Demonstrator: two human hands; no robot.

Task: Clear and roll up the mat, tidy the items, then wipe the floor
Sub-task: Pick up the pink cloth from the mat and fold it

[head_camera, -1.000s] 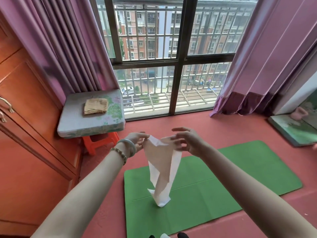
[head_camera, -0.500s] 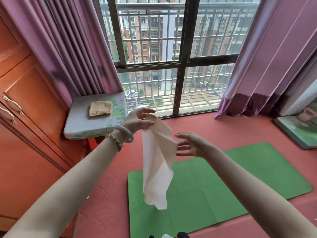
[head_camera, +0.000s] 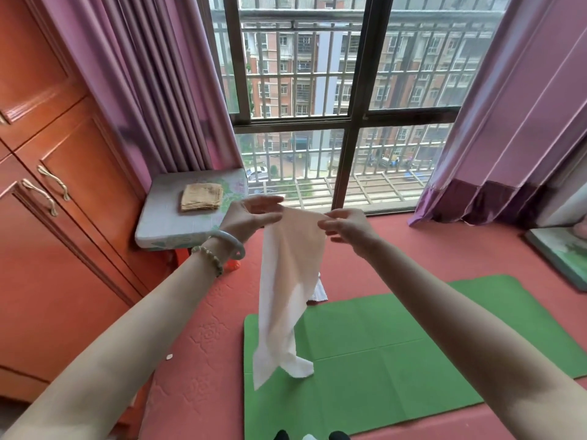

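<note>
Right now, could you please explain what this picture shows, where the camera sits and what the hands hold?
There is no machine here: a person wears one wide-angle camera on the head, looking forward and down at both bare arms. The left hand and the right hand each pinch a top corner of a thin white cloth, which hangs over a flat green mat on the red floor. A folded tan cloth lies on a pale flowered seat cushion by the window.
</note>
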